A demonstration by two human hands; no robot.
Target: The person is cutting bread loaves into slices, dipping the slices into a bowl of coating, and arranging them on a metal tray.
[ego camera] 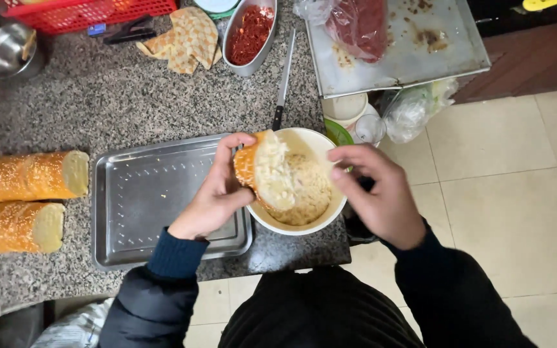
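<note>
my left hand (217, 193) grips a split piece of sesame bread (267, 169), crumb side up, over the cream bowl (330, 212) of pale shredded filling that sits at the granite counter's (117, 96) front edge, touching the steel tray (143, 193). my right hand (375, 193) hovers at the bowl's right rim, fingers pressed together, maybe pinching some filling; i can't tell. two crusty loaves (24, 200) lie well apart at left, cut off by the frame.

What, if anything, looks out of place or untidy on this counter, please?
The cream bowl juts past the counter's front edge beside the metal tray. The steel board carries brown smears and also overhangs.
</note>
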